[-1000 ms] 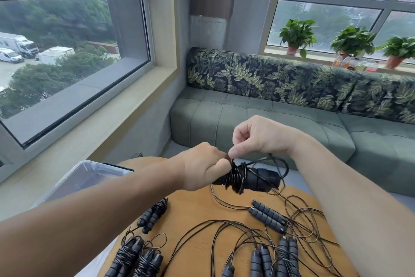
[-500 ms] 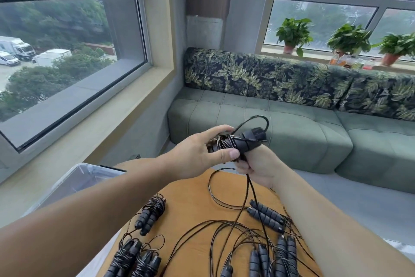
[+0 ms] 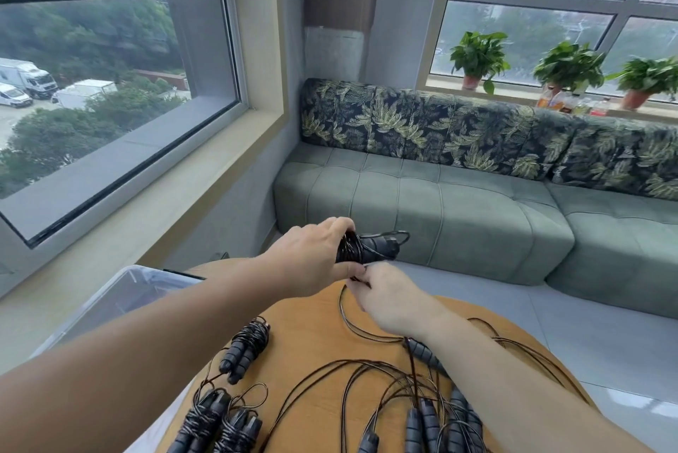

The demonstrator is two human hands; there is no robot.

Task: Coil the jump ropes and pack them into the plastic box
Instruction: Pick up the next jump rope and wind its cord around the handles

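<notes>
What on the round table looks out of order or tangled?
The loose jump ropes at the near right of the table lie in one knot of crossing cords, handles mixed together. The three coiled bundles on the left look tidy. Nothing seems damaged or spilled.

A black jump rope [image 3: 367, 250], its cord wound tight around the paired handles, is held level above the table's far edge, a short loop of cord poking out its right end. Three wound bundles [image 3: 244, 351] lie on the wooden table at left (two of them cut by the lower edge). Uncoiled ropes [image 3: 414, 412] sprawl tangled at right. The clear plastic box [image 3: 121, 291] sits left, apparently without a lid.
</notes>
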